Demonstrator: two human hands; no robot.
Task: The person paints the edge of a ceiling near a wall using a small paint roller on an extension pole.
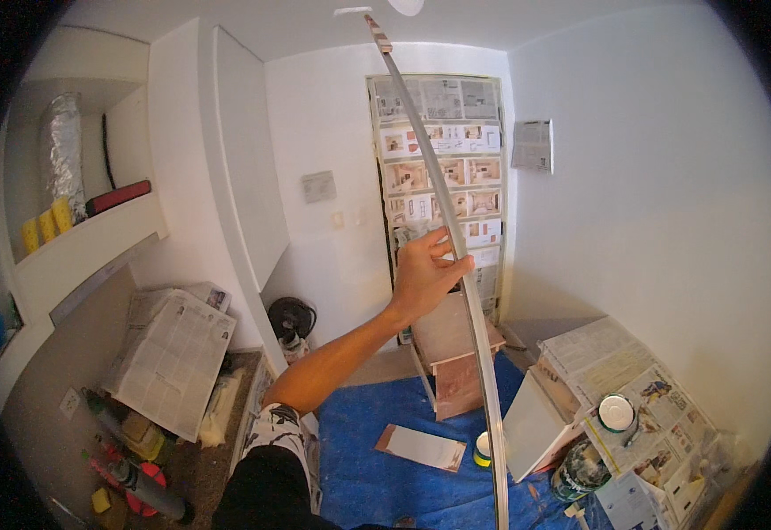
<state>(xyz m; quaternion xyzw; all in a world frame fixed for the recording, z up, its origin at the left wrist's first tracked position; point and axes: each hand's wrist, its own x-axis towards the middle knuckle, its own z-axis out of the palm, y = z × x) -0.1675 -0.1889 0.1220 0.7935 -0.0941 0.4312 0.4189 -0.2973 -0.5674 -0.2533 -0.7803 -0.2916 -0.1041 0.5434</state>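
Observation:
My left hand [430, 276] is closed around a long, pale grey pole [438, 181], with the thumb on its right side and the fingers around the left. The pole slants up and away from the bottom of the view towards the ceiling. At its far end sits a brown-and-white piece [379, 35], close under the ceiling [306, 31]; whether it touches cannot be made out. Beyond the hand is a door [445, 168] covered with taped printed sheets. My right hand is out of view.
A blue sheet [359, 442] covers the floor, with a pale board [421, 447] on it. Newspaper-covered furniture [597, 353] stands right, bearing an open can [616, 412]. A reddish step unit [456, 375] stands ahead. Left are a newspaper-covered object [173, 353] and a fan [292, 316].

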